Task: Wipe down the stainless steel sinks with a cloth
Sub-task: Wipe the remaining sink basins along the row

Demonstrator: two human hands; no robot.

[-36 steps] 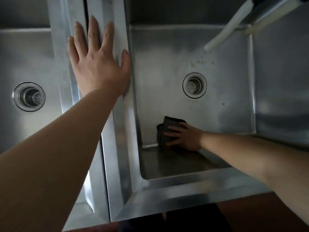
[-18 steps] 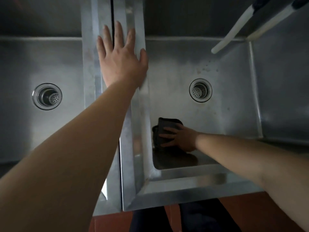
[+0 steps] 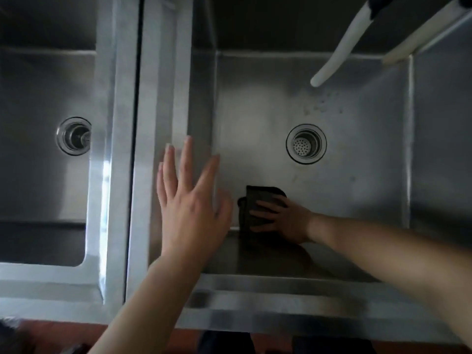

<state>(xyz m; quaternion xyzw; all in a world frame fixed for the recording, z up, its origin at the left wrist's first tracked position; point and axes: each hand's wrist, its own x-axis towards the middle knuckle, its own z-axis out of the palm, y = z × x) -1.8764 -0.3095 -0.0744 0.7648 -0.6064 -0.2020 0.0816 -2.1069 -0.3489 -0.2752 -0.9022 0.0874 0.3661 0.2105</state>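
Observation:
Two stainless steel sinks stand side by side. Low in the near left corner of the right sink [image 3: 357, 190], my right hand [image 3: 286, 221] presses a dark folded cloth [image 3: 258, 200] against the basin floor, fingers spread flat over it. My left hand [image 3: 189, 208] is open with straight, spread fingers over the rim strip [image 3: 163, 98] between the basins; I cannot tell whether it touches the steel. The left sink [image 3: 38, 175] holds nothing but its drain [image 3: 74, 136].
The right sink's round strainer drain [image 3: 306, 143] lies beyond the cloth. A white faucet spout [image 3: 339, 49] slants over the back right, beside a second pale bar [image 3: 421, 29]. A dark gap [image 3: 136, 98] runs between the two sink units. Reddish floor [image 3: 76, 335] shows below the front edge.
My left hand has drawn back toward me along the dividing rim and is now closer to the front. My right hand stays on the cloth in the same corner. My head moved, shifting the view.

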